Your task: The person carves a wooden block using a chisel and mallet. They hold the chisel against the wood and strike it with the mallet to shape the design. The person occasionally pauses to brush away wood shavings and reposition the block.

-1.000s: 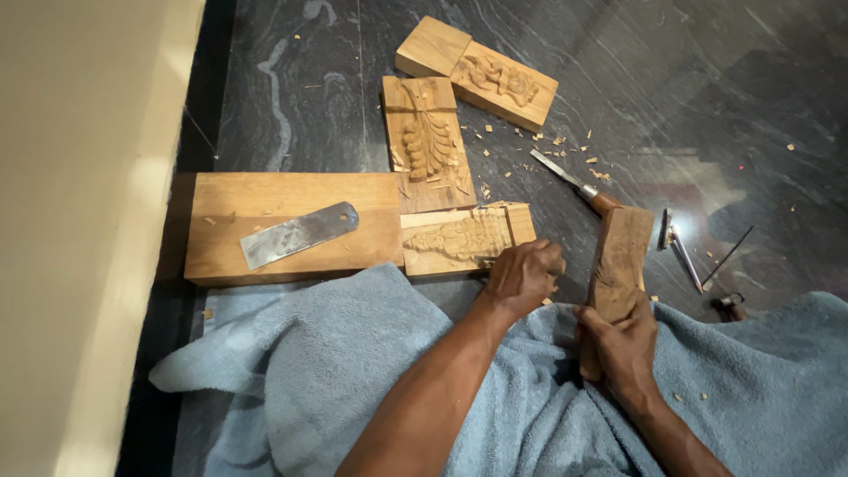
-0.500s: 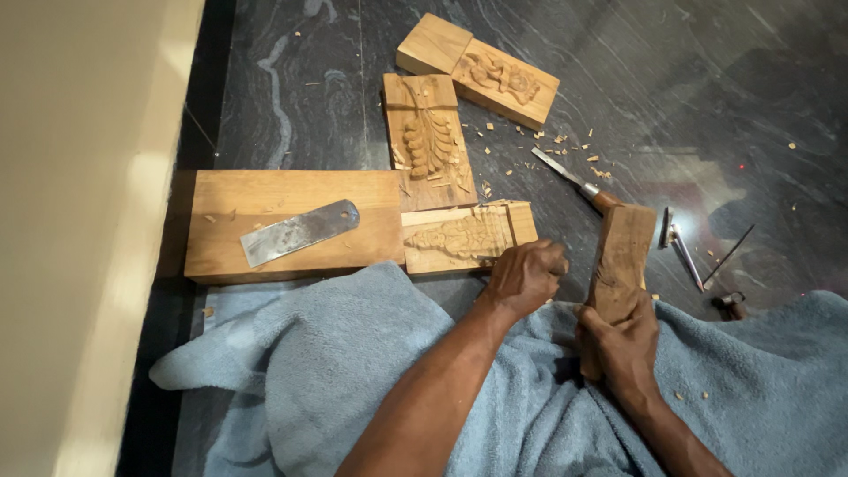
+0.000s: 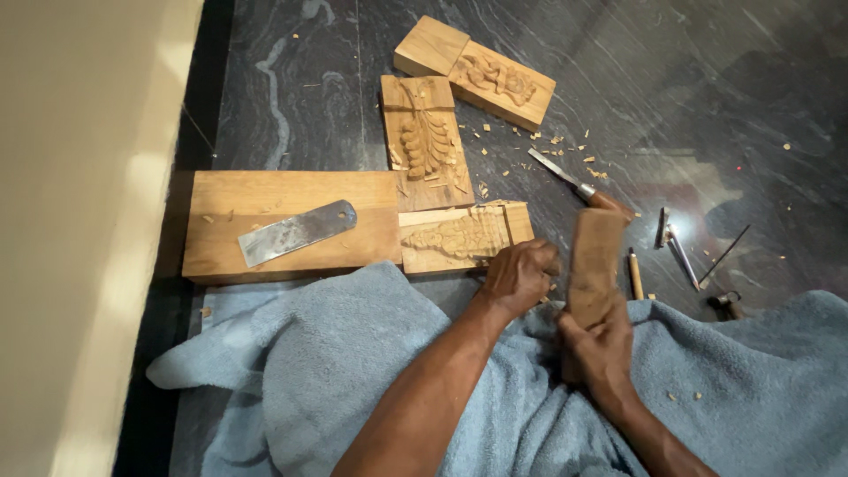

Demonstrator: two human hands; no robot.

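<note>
Fingers of the right hand (image 3: 601, 349) are wrapped shut around the lower end of a narrow brown wooden block (image 3: 594, 265), held upright just right of frame centre; fingers of the left hand (image 3: 521, 276) are curled into a closed fist just beside the block's left edge, and whether they grip a small tool cannot be told. Both forearms rest over a pale blue towel (image 3: 309, 371) spread across the lower frame. The held block's long axis runs near vertical in the frame, its free end pointing to the top of the frame, tilted slightly right; its visible face appears plain, so carving on it is judged to be at an early stage or on a hidden side. Three relief-carved tan wooden panels lie on the dark marbled stone floor (image 3: 707, 71): one (image 3: 459, 237) just above the left fist, one (image 3: 424, 141) at upper centre, one (image 3: 477, 71) at top. Their reliefs appear largely cut. A flat steel blade (image 3: 296, 231) lies on a broad plain wooden plank (image 3: 291, 199) at left. A wood-handled chisel (image 3: 579, 187) and small slim tools (image 3: 676, 243) lie to the right, with wood chips scattered.
</note>
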